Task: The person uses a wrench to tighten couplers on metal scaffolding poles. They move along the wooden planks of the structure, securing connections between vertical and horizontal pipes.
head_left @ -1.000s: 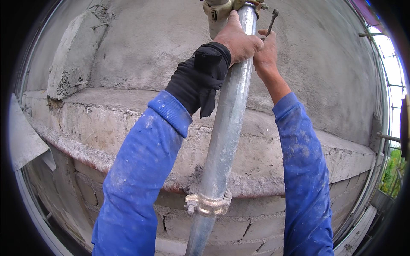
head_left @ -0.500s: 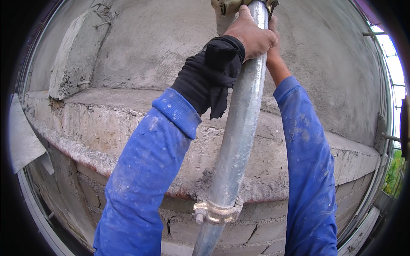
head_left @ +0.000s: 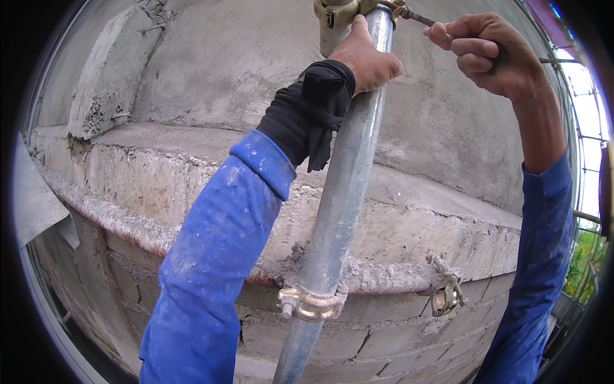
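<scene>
A grey galvanised steel pole (head_left: 348, 173) stands slightly tilted in front of me. My left hand (head_left: 369, 63), with a black wrap round its wrist, grips the pole near the top, thumb pointing up. Just above it a metal scaffold clamp (head_left: 358, 8) is partly cut off by the upper edge. Away to the right, my right hand (head_left: 492, 54) is closed round a thin metal wrench (head_left: 416, 16), whose far end meets the clamp's right side. Lower down, a brass-coloured clamp (head_left: 313, 304) encircles the pole.
Behind the pole rises a rough cement wall (head_left: 448, 121) with a concrete ledge (head_left: 448, 211). A mortar-crusted horizontal pipe (head_left: 377, 278) crosses below it, carrying another clamp (head_left: 446, 297). A concrete block (head_left: 112, 77) juts out at the left, above a grey sheet (head_left: 38, 195).
My right hand has left the pole and swung out to the right, showing the wrench. My left hand stays on the pole. The clamp on the crusted pipe has come into sight.
</scene>
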`<action>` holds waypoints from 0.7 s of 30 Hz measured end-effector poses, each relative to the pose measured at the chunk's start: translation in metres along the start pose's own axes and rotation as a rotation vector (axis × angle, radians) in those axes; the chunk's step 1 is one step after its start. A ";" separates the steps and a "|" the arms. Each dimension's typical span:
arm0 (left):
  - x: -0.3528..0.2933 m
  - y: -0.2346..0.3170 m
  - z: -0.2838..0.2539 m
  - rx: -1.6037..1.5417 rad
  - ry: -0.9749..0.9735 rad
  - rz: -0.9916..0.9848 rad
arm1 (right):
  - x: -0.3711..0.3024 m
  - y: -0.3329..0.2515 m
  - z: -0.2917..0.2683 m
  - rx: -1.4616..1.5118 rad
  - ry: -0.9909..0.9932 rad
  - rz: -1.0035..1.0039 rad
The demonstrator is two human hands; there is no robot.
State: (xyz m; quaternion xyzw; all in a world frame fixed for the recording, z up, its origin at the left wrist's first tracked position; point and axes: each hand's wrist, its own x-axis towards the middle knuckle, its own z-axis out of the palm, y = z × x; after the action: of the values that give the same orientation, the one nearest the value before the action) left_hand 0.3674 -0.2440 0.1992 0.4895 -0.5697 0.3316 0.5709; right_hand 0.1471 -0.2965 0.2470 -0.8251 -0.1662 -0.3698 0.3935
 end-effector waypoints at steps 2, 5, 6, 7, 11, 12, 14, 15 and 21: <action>0.000 0.001 0.001 -0.004 -0.003 -0.025 | 0.001 0.021 -0.001 0.075 -0.013 -0.040; 0.000 -0.006 0.000 0.048 0.026 -0.043 | 0.016 0.078 0.040 -0.652 0.755 -0.607; 0.002 -0.003 0.003 0.060 0.038 -0.030 | 0.022 0.088 0.026 -0.649 0.815 -0.627; 0.002 0.001 0.005 0.023 0.015 -0.034 | 0.029 0.096 0.020 -0.624 0.774 -0.602; 0.004 0.001 0.007 0.054 0.046 -0.001 | 0.068 0.134 0.008 -0.619 0.715 -0.565; 0.008 -0.004 0.008 0.095 0.083 0.026 | 0.080 0.143 0.007 -0.653 0.731 -0.573; 0.005 0.000 0.003 0.022 0.031 -0.008 | 0.095 0.160 0.012 -0.665 0.727 -0.568; 0.003 0.001 0.001 -0.011 0.003 -0.026 | 0.101 0.167 0.015 -0.668 0.724 -0.564; -0.002 0.006 0.003 -0.107 -0.023 0.013 | 0.130 0.194 0.010 -0.513 0.677 -0.720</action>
State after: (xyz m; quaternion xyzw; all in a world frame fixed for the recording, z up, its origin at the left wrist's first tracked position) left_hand 0.3601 -0.2443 0.1977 0.4580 -0.5963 0.2988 0.5876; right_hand 0.3490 -0.4144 0.2371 -0.6206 -0.2064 -0.7540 0.0605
